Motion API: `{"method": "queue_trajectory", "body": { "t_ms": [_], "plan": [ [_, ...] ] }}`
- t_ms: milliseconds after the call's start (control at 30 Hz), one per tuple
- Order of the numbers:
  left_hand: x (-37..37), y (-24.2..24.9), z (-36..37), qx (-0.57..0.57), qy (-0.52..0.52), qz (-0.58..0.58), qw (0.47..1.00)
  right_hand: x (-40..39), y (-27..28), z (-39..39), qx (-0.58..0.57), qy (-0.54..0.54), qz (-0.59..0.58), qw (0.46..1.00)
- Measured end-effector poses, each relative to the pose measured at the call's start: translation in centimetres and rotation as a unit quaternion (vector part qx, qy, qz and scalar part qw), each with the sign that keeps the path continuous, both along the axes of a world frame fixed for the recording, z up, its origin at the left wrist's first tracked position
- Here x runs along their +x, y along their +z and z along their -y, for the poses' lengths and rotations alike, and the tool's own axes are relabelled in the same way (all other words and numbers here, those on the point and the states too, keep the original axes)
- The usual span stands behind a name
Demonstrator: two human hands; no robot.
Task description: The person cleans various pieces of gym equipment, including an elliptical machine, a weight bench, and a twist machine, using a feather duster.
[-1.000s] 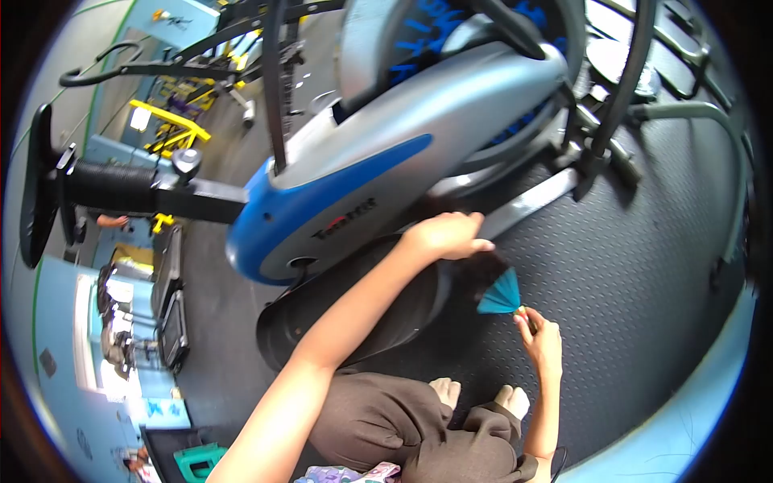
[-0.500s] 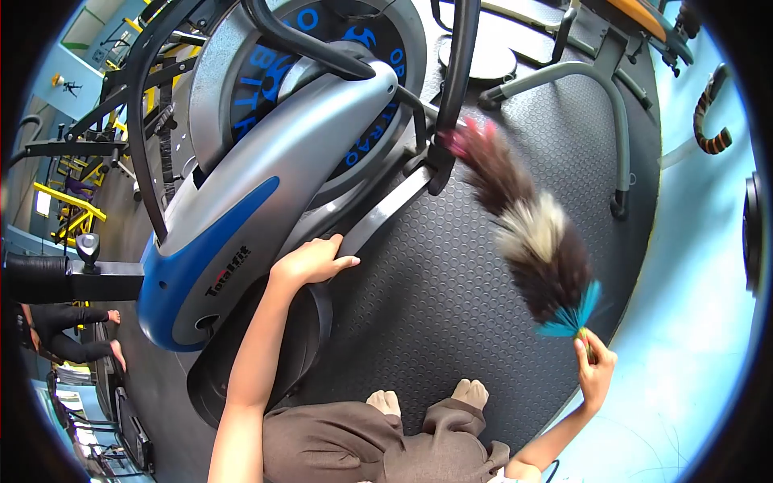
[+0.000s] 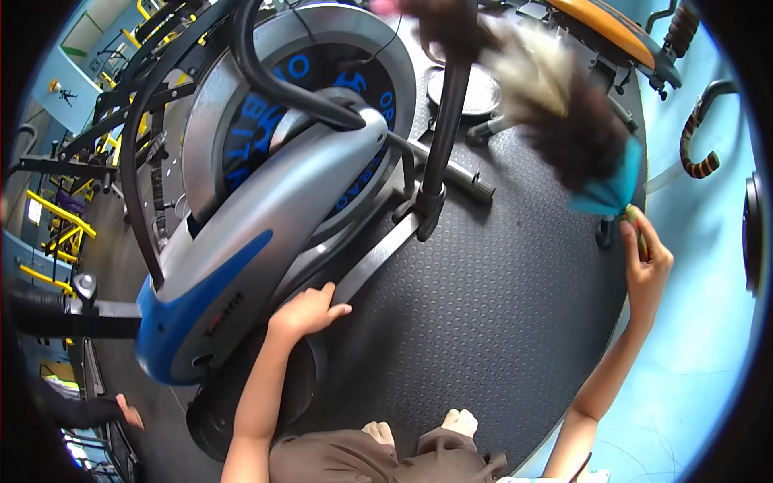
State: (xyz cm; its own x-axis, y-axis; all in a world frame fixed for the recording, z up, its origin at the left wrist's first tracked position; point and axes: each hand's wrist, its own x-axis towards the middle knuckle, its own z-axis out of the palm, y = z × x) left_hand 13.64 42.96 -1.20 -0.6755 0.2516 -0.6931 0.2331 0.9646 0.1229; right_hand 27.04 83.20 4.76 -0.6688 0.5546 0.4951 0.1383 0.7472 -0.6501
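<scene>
One feather duster [image 3: 576, 121] is held across the upper right of the frame, its feathers blurred and its pink tip [image 3: 385, 7] shown at the top edge. Its thin handle [image 3: 642, 245] is pinched between the thumb and bent fingers of the right hand [image 3: 648, 264], which is seen toward the right side, in front of the blue wall [image 3: 700, 322]. By the left hand [image 3: 306, 312], left of centre in the lower half, the near end of a metal bar [image 3: 382, 258] on the exercise machine [image 3: 298, 181] is covered; the fingers are laid over it, but whether it is firmly gripped cannot be told.

Compared with half a second ago, the duster has been lifted: its tip was then seen near the lower end of the black post [image 3: 447, 133], whereas now dark feathers are seen overlapping the post's upper part at the top of the frame. The right hand has been raised too, while the left has been kept at the same end of the bar. For the work in hand, this means that the feathers are now brought up to the post's upper part, away from the patterned floor mat [image 3: 459, 306]; contact with the post cannot be confirmed through the blur.
</scene>
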Motion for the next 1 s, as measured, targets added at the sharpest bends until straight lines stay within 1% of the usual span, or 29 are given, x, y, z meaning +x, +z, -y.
{"method": "queue_trajectory", "body": {
  "t_ms": [33,100,133,167,200,233,267,300,367,400,433,500,533,567,600,633,700,767,833,867,900,967,1000],
  "plan": [
    [0.0,0.2,-0.1,0.004,0.001,-0.001,1.0,-0.4,1.1,0.1,-0.008,-0.013,0.034,0.999],
    [-0.1,-0.1,0.2,0.022,0.001,-0.008,1.0,-1.2,0.0,0.0,-0.008,0.061,0.003,0.998],
    [-0.1,0.0,0.1,0.027,-0.001,-0.017,0.999,-0.9,0.4,0.6,-0.025,0.06,0.096,0.993],
    [0.1,0.2,0.1,0.033,-0.001,-0.026,0.999,-0.6,-0.9,0.5,-0.027,0.094,0.108,0.989],
    [0.0,0.0,0.3,0.039,-0.002,-0.019,0.999,-0.1,-2.2,0.4,-0.019,0.102,0.144,0.984],
    [0.0,-0.4,0.4,0.03,-0.002,-0.016,0.999,0.5,-2.7,0.4,-0.041,0.068,0.239,0.968],
    [-0.3,0.1,0.3,0.033,0.004,-0.011,0.999,0.6,-1.9,0.4,0.047,0.103,0.306,0.945],
    [-0.1,-0.2,0.4,0.03,0.011,-0.003,0.999,0.8,-1.3,-0.3,0.037,0.099,0.275,0.956],
    [-0.2,0.1,0.4,0.033,0.012,0.003,0.999,0.2,4.5,-0.7,0.001,0.051,0.276,0.96],
    [-0.1,0.4,0.2,0.029,0.017,0.005,0.999,0.1,6.1,-1.8,0.046,0.065,0.205,0.976],
    [-0.1,0.2,0.3,0.028,0.022,0.005,0.999,-0.1,8.0,-2.5,0.063,0.063,0.126,0.988],
    [-0.2,-0.4,0.4,0.024,0.011,0.001,1.0,-0.4,12.3,-3.2,-0.047,0.024,0.064,0.997],
    [0.2,-0.4,0.2,0.027,0.007,0.001,1.0,-0.4,14.8,-3.4,-0.071,-0.011,0.095,0.993],
    [0.3,-0.2,0.1,0.022,0.0,-0.022,1.0,-0.6,15.5,-3.6,-0.071,-0.016,0.094,0.993],
    [0.3,0.0,0.0,0.013,-0.007,-0.042,0.999,-0.9,15.4,-3.8,-0.06,0.033,0.081,0.994],
    [0.2,0.3,0.1,0.011,-0.01,-0.038,0.999,-1.1,15.4,-3.9,-0.049,0.085,0.071,0.993],
    [0.3,0.2,0.0,0.016,-0.008,-0.05,0.999,-1.3,15.9,-2.8,-0.046,0.067,0.179,0.981],
    [0.0,0.2,0.1,0.016,-0.005,-0.053,0.998,-1.4,17.5,-2.2,0.06,0.071,0.291,0.952],
    [0.0,0.4,0.0,0.023,-0.001,-0.041,0.999,-0.9,20.1,-2.2,0.06,0.09,0.293,0.95],
    [0.3,0.3,-0.2,0.003,0.014,-0.045,0.999,-0.5,21.7,-2.4,0.067,0.102,0.292,0.949],
    [0.2,0.2,-0.4,0.0,0.016,-0.045,0.999,-0.2,23.4,-2.7,0.046,0.123,0.256,0.958],
    [0.4,2.7,-2.2,0.024,-0.065,-0.157,0.985,0.3,26.6,-3.8,-0.029,0.131,0.206,0.969],
    [0.1,3.9,-3.4,0.105,-0.052,-0.204,0.972,0.3,28.2,-4.4,-0.059,0.123,0.166,0.977]
  ]
}}
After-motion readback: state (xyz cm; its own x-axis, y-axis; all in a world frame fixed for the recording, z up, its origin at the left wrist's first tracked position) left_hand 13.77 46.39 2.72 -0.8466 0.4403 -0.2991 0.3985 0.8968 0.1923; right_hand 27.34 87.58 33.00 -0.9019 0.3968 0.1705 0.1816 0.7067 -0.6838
